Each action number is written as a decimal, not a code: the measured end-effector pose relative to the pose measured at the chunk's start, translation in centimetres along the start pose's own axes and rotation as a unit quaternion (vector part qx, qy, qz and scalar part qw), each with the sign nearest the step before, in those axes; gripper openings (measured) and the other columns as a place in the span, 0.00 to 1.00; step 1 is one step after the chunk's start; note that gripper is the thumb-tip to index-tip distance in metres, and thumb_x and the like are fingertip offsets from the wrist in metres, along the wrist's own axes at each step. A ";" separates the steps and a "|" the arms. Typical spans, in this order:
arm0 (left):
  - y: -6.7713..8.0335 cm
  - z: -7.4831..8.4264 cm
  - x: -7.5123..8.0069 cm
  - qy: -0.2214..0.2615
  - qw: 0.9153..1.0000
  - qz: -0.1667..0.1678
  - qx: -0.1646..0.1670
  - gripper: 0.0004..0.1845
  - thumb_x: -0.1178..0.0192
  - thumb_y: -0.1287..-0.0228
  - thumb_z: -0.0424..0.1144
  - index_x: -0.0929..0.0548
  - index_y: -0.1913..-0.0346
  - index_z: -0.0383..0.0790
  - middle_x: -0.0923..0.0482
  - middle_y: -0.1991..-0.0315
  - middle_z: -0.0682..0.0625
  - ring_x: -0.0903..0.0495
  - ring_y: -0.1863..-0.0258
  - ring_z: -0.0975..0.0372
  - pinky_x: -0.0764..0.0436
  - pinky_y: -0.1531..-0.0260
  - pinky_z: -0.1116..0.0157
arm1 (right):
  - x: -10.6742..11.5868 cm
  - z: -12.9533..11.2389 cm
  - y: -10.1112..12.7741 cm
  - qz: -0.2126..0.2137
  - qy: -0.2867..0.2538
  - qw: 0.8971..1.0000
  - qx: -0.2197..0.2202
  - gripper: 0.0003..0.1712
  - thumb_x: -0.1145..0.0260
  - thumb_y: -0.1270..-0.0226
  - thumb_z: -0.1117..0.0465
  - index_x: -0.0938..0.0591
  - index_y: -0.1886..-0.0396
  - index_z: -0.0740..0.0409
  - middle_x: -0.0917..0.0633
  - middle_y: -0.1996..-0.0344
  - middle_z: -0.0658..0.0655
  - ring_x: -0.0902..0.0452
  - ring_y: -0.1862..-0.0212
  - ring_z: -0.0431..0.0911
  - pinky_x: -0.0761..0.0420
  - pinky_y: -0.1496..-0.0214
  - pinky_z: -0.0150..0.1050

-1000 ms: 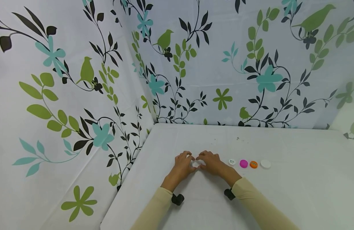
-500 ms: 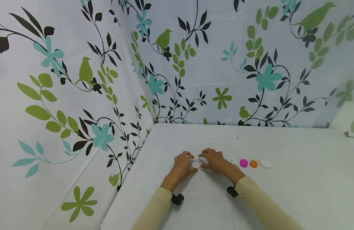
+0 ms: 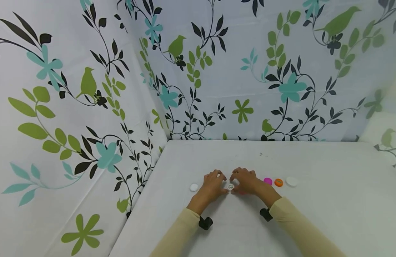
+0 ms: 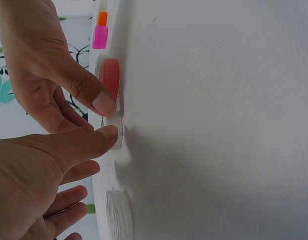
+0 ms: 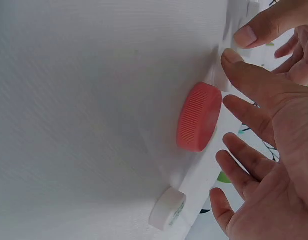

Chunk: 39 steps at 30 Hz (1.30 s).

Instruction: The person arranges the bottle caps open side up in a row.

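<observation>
In the head view, my left hand (image 3: 214, 184) and right hand (image 3: 246, 182) face each other over the table, thumbs and fingers curved around a small white bottle cap (image 3: 230, 186) with dark print. Both thumbs reach the edge of this cap (image 4: 117, 139) in the left wrist view. Beneath the right palm lies a red ribbed cap (image 5: 198, 117), mostly hidden from the head camera. A white cap (image 3: 194, 187) rests on the table left of my left hand. Past the red cap, the right wrist view shows a white cap with green print (image 5: 168, 209).
Right of my right hand, a pink cap (image 3: 267, 181), an orange cap (image 3: 278, 182) and a larger white cap (image 3: 291, 182) lie in a row on the white table (image 3: 329, 207). Patterned cloth (image 3: 210, 71) hangs behind and to the left.
Both hands have shifted rightward and drawn closer around the printed cap; half a second ago clear or white pieces showed between them. The left white cap and the red cap have come into sight.
</observation>
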<state>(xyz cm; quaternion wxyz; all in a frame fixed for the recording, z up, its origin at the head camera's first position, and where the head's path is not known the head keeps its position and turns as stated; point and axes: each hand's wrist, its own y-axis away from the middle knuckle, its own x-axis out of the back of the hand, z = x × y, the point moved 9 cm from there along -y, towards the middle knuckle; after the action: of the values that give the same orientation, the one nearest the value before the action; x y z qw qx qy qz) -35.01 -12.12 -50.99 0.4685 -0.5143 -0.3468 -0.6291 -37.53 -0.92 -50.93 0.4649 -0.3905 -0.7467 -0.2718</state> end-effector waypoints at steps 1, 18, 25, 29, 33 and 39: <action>-0.1 0.1 -0.2 -0.001 1.000 -0.002 0.001 0.22 0.26 0.33 0.49 0.17 0.41 0.45 0.27 0.32 0.46 0.27 0.30 0.51 0.31 0.33 0.49 | -0.1 0.0 0.0 0.003 0.000 1.000 0.003 0.17 0.18 0.39 0.55 0.11 0.51 0.49 0.20 0.34 0.64 0.27 0.31 0.64 0.30 0.38 0.70; -0.2 1.4 -0.2 -0.046 0.999 0.008 -0.017 0.16 0.27 0.31 0.49 0.12 0.48 0.46 0.23 0.35 0.47 0.23 0.35 0.52 0.28 0.36 0.50 | -1.0 0.2 0.1 0.038 -0.010 0.999 0.025 0.13 0.18 0.38 0.50 0.10 0.56 0.45 0.15 0.41 0.59 0.23 0.35 0.60 0.27 0.41 0.69; -0.2 1.2 0.0 -0.035 0.999 0.018 -0.019 0.15 0.29 0.30 0.50 0.13 0.47 0.47 0.24 0.35 0.48 0.24 0.34 0.53 0.28 0.36 0.51 | -0.4 -0.1 0.1 0.038 -0.003 0.999 0.029 0.13 0.21 0.34 0.50 0.10 0.54 0.47 0.16 0.39 0.60 0.24 0.34 0.61 0.28 0.39 0.69; -0.2 0.8 0.6 -0.030 0.999 0.031 -0.014 0.18 0.28 0.31 0.50 0.15 0.45 0.45 0.25 0.35 0.48 0.24 0.34 0.53 0.27 0.36 0.51 | 0.7 -0.4 0.1 0.050 -0.001 0.998 0.028 0.14 0.23 0.31 0.53 0.10 0.50 0.51 0.18 0.36 0.62 0.25 0.32 0.62 0.28 0.38 0.69; -0.3 0.6 1.3 -0.029 0.998 0.052 -0.002 0.21 0.26 0.33 0.50 0.17 0.44 0.43 0.24 0.37 0.48 0.24 0.35 0.53 0.26 0.36 0.52 | 1.5 -0.8 0.1 0.072 -0.008 0.997 0.034 0.15 0.28 0.27 0.50 0.10 0.49 0.53 0.19 0.35 0.62 0.25 0.32 0.62 0.27 0.38 0.69; 0.1 0.3 2.2 -0.016 0.996 0.090 0.016 0.22 0.25 0.35 0.53 0.18 0.49 0.43 0.23 0.39 0.47 0.22 0.39 0.53 0.26 0.36 0.51 | 1.6 -1.6 0.1 0.086 -0.034 0.994 0.051 0.14 0.32 0.23 0.50 0.08 0.53 0.55 0.18 0.38 0.63 0.24 0.34 0.63 0.27 0.40 0.69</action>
<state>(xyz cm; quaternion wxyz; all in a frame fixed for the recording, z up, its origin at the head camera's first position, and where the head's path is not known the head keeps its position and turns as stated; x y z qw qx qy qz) -34.93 -12.37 -48.82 0.5259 -0.5459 -0.3170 -0.5701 -37.13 -1.56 -48.80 0.4800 -0.4380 -0.7388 -0.1788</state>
